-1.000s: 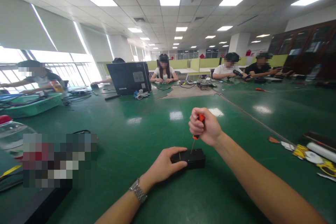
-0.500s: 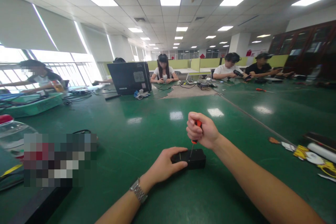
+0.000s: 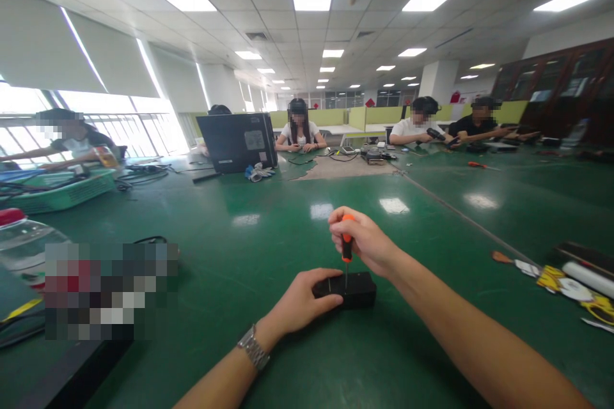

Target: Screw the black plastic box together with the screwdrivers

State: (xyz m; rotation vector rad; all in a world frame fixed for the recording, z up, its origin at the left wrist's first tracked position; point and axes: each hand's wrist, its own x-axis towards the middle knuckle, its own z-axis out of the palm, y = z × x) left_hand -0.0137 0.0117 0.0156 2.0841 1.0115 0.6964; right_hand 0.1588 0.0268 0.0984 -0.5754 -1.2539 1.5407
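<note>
A small black box (image 3: 357, 289) lies on the green table (image 3: 268, 230) in front of me. My left hand (image 3: 300, 301) rests on its left end, fingers curled over the top and holding it down. My right hand (image 3: 362, 239) is closed round an orange-handled screwdriver (image 3: 346, 246). The screwdriver stands upright with its thin tip on the top of the box, just right of my left fingertips.
A clear bottle with a red cap (image 3: 19, 243) stands at the left. Tags and a white roll (image 3: 575, 278) lie at the right. Farther back are a green basket (image 3: 57, 192), a dark laptop (image 3: 237, 140) and several people seated at the table.
My right hand has shifted left and the screwdriver has gone from tilted to upright, its tip still on the box. My left hand has stayed on the box.
</note>
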